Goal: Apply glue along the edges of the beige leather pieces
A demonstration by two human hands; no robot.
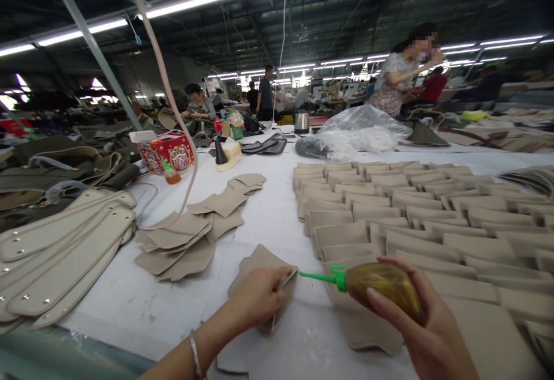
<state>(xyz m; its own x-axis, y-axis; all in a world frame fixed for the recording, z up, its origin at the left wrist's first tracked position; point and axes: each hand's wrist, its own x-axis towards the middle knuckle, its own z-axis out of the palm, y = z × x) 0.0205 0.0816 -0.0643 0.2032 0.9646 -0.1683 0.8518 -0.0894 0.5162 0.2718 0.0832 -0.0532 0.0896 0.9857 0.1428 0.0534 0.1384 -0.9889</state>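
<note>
My right hand [433,316] is wrapped round a squeeze glue bottle [383,286] with amber liquid inside and a thin green nozzle. The bottle lies nearly level, its tip pointing left at the edge of a beige leather piece [249,264]; whether tip and edge touch, I cannot tell. With fingers curled, my left hand [264,296] grips that piece on the white table, near its right corner. Part of the piece is hidden beneath the hand. Left of it lies a loose pile of similar beige pieces [190,247]. Rows of overlapping folded beige pieces [389,213] spread out on the right.
Long cream straps with metal studs [73,253] lie at the left. A red patterned box [167,152] and a small orange bottle [172,176] stand behind, near a hanging hose [167,86]. Farther back are clear plastic bags [363,129], a kettle [302,121] and several people.
</note>
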